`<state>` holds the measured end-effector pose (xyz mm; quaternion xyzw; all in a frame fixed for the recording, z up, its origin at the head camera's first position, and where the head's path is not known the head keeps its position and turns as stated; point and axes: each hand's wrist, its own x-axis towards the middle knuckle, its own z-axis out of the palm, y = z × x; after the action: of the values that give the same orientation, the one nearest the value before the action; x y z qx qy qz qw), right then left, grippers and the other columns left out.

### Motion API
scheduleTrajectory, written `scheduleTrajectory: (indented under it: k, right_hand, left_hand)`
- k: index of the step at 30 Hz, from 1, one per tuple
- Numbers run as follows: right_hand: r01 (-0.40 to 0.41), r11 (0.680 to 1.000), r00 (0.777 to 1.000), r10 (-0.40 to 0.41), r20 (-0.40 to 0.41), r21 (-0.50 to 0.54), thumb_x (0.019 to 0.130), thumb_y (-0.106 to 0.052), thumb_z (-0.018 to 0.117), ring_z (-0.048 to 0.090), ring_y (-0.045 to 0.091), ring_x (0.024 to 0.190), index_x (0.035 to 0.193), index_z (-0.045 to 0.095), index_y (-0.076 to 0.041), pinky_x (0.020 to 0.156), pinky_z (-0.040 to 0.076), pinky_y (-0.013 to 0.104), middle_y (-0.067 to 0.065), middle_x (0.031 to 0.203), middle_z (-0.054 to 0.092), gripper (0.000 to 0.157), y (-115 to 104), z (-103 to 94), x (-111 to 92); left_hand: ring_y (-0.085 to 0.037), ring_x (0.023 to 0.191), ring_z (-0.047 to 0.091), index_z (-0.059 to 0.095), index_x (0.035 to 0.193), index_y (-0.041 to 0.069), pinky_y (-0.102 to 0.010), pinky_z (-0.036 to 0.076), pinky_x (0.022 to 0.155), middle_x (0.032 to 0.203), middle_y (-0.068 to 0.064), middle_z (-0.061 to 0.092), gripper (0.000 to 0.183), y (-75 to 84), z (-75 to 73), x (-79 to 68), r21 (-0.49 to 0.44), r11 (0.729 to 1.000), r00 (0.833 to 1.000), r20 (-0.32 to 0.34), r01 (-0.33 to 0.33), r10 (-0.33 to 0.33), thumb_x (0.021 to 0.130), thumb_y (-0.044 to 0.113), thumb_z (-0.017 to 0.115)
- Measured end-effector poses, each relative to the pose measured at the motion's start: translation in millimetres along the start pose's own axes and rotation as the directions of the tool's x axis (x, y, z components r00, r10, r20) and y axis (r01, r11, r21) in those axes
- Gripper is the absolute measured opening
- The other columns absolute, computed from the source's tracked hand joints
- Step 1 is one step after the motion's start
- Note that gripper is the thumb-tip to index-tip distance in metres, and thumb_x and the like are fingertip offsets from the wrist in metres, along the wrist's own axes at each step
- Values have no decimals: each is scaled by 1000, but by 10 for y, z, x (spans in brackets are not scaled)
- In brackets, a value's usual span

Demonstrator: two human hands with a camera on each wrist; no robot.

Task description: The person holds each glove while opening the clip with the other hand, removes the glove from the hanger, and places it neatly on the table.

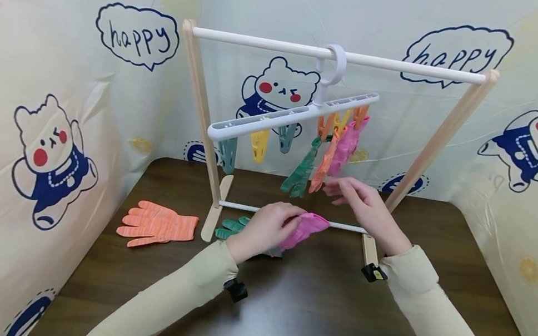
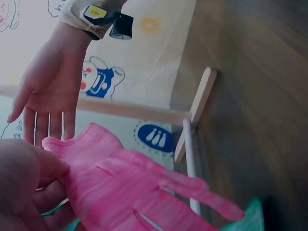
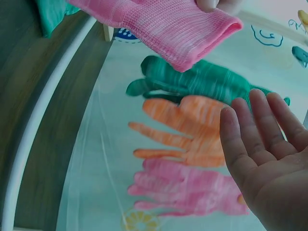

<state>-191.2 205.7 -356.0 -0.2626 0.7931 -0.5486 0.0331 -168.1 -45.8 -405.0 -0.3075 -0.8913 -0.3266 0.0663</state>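
Head view: your left hand [image 1: 265, 230] pinches a pink glove [image 1: 309, 228] over the table [image 1: 306, 318], in front of the rack's white lower bar [image 1: 348, 227]. Your right hand [image 1: 367, 209] holds nothing, fingers extended, just below and beside three hung gloves: green glove [image 1: 301, 172], orange glove [image 1: 322, 166], second pink glove [image 1: 349, 144], clipped to the right part of the white hanger [image 1: 259, 121]. Teal clips [image 1: 285, 138] and a yellow clip [image 1: 259, 145] hang at its left part. Flat orange glove [image 1: 158, 225] on the table, left; another green glove [image 1: 229, 229] partly hidden by your left hand.

Left wrist: your thumb and fingers grip the pink glove near its cuff; glove fingers point lower right. Right hand beyond, fingers straight.

Right wrist: your right palm shows, fingers extended, apart from the held glove; hung gloves behind.
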Motion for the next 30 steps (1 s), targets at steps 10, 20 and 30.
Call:
scheduleTrajectory:
  k: [10, 20, 30]
  right_hand:
    - [-44, 998, 998, 43, -45, -37, 115, -28, 39, 66, 14, 113, 131, 64, 3, 96, 56, 30, 22, 131, 65, 43, 120, -159, -151]
    - [-85, 995, 995, 82, -56, -49, 114, -31, 39, 66, 9, 113, 131, 63, 5, 93, 57, 28, 20, 132, 66, 46, 306, -234, -265]
    - [-88, 995, 994, 85, -65, -49, 114, -29, 39, 67, 10, 113, 130, 63, 6, 92, 57, 28, 11, 128, 69, 46, 390, -218, -254]
  left_hand:
    - [-22, 114, 68, 71, 131, 6, -35, 53, 101, 123, -8, 74, 29, 74, 321, 250, 41, 998, 977, 211, -50, 41, 107, 15, 59]
    - [-13, 114, 69, 74, 127, 12, -28, 51, 101, 123, 0, 75, 27, 47, 817, 457, 101, 984, 940, 324, -145, 106, 108, 16, 56]
    - [-13, 113, 65, 76, 122, 27, -42, 49, 102, 116, 9, 74, 22, 0, 1331, 583, 300, 938, 947, 312, -175, 77, 107, 26, 60]
